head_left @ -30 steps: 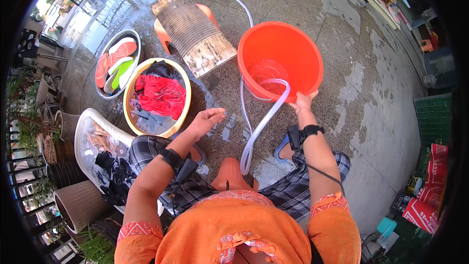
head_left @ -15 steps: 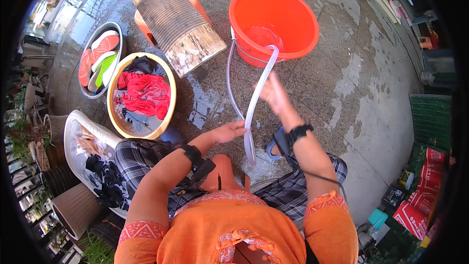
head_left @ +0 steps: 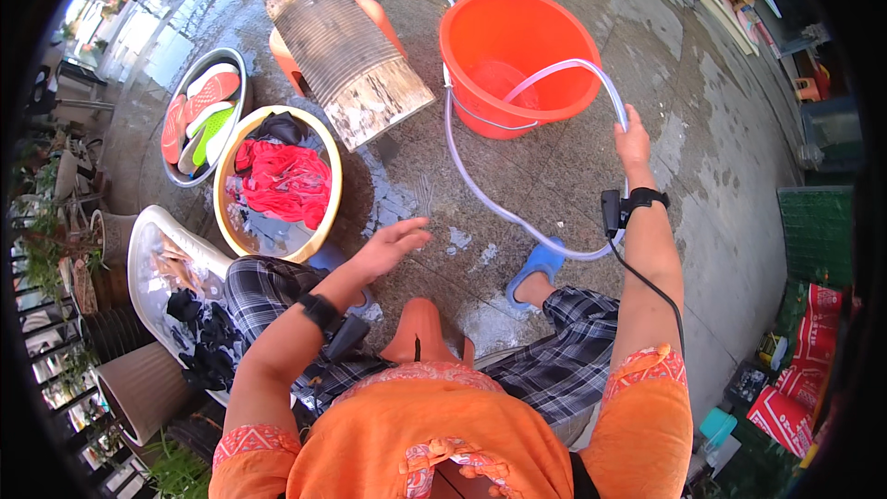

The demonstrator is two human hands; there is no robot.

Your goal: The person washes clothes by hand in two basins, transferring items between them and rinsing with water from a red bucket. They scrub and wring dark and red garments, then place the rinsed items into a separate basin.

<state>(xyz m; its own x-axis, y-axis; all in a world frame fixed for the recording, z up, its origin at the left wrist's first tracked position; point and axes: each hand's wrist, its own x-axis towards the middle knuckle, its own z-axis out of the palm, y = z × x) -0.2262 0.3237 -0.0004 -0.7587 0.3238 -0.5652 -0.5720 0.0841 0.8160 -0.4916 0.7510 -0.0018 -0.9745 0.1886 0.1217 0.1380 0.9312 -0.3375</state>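
My right hand [head_left: 633, 143] is closed around a clear plastic hose [head_left: 517, 219] to the right of the red bucket [head_left: 462, 102]. From that hand the hose arches over the rim, and its end dips into the bucket, where some water lies at the bottom. The rest of it loops low in front of the bucket and runs away behind it. My left hand [head_left: 393, 248] hovers over the wet ground with its fingers apart, holding nothing. Nearest to it is a yellow-rimmed basin [head_left: 337, 187] with red and dark cloth in water.
A ridged wooden washboard [head_left: 356, 60] rests on an orange stool [head_left: 285, 60]. Left of it a grey basin [head_left: 242, 74] holds several shoes, soles up. A white tub [head_left: 148, 222] with dark cloth stands by my left knee. Plant pots [head_left: 143, 393] line the left side.
My right hand has swung out to the right and taken hold of the hose, drawing its loop wide. My left hand has come off the hose and moved left.
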